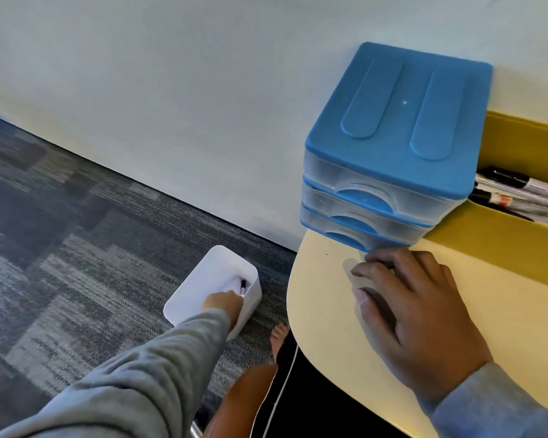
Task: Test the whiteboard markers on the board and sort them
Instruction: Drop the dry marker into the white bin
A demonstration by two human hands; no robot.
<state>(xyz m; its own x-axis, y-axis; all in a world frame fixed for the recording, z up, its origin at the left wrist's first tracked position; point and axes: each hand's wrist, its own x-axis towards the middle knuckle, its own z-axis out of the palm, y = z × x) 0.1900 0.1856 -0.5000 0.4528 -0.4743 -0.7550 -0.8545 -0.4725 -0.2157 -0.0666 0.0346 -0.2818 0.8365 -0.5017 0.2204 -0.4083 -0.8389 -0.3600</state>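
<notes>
My left hand (223, 306) reaches down over a white bin (200, 279) on the carpet and holds a marker (243, 286) by its lower end, the dark tip pointing up inside the bin. My right hand (408, 298) rests flat on the pale yellow table (329, 311), fingers spread, just in front of the blue drawer unit (393, 147). Several more markers (516, 194) lie in a yellow box (503, 241) at the right edge.
The blue unit has three clear drawers, all pushed in, and stands against the white wall (171, 90). Grey patterned carpet (60, 232) covers the floor at the left. A bare foot (279, 338) and a white cable (285, 384) are beside the table's rounded edge.
</notes>
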